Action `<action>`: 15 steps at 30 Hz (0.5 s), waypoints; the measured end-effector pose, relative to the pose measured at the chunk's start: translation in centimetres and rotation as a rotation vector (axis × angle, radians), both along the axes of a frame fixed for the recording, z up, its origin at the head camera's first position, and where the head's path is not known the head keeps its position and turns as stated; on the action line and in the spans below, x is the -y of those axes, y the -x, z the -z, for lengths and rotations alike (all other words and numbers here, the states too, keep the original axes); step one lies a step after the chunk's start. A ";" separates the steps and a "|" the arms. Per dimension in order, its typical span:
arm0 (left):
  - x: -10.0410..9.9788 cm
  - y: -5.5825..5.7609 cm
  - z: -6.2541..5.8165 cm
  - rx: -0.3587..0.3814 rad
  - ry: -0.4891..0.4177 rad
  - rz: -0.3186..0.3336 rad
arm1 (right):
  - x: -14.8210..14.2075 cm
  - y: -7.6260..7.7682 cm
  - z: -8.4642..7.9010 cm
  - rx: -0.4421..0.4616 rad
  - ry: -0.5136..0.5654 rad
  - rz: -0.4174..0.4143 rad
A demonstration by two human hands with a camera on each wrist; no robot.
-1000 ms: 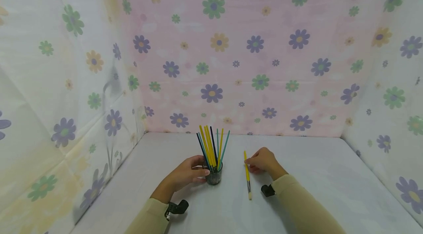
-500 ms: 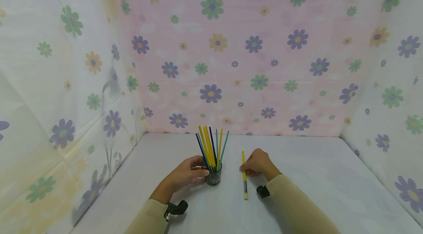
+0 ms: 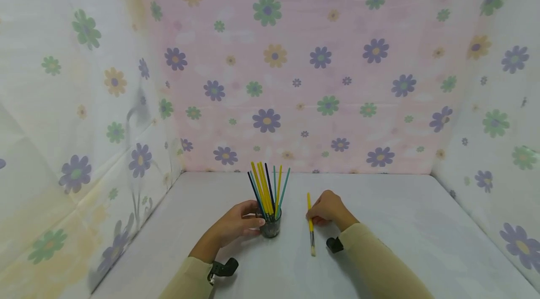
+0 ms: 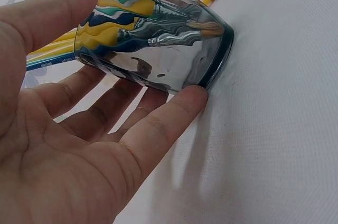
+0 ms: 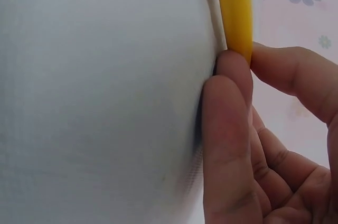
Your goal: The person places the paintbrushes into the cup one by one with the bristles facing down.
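My left hand [image 3: 234,225] holds a clear glass cup [image 3: 270,230] standing on the white table, thumb on one side and fingers along the other. Several paintbrushes [image 3: 264,191] with yellow, teal and dark blue handles lean in it; through the glass in the left wrist view, their bristles [image 4: 207,27] point down at the base. To the cup's right, my right hand [image 3: 332,208] pinches a yellow paintbrush [image 3: 311,226] by its handle between thumb and fingers. Its pale, flat bristles face me, close over the tabletop. In the right wrist view the yellow handle [image 5: 236,20] shows above the fingertips.
The white table [image 3: 379,205] reaches back to a pink flowered cloth wall [image 3: 295,74]. Pale flowered cloth [image 3: 38,139] encloses the left side, and similar cloth stands at the right. A dark wrist camera [image 3: 225,267] sits on the left wrist, another [image 3: 335,244] on the right.
The right hand has moved slightly left with the yellow paintbrush, its fingers now closed further over the handle. The left hand stays at the cup. The whole head view has shifted a little.
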State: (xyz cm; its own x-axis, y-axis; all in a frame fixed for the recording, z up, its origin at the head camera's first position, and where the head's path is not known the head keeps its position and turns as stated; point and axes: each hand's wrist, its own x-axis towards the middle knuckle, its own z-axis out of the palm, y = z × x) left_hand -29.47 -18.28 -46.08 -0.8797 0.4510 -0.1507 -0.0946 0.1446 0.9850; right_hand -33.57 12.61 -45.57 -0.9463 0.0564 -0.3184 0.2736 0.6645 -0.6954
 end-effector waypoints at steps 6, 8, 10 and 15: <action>0.0 -0.1 -0.1 -0.020 0.013 0.000 | -0.2 0.0 0.0 0.004 0.035 -0.004; 0.0 -0.2 -0.1 -0.023 0.016 0.000 | -0.3 -0.1 0.0 -0.001 0.049 -0.008; 0.0 -0.2 -0.1 -0.023 0.020 -0.002 | -0.4 0.0 0.0 -0.005 0.066 -0.005; 0.0 -0.1 -0.1 -0.025 0.028 -0.002 | -0.7 0.3 0.0 -0.004 0.095 0.024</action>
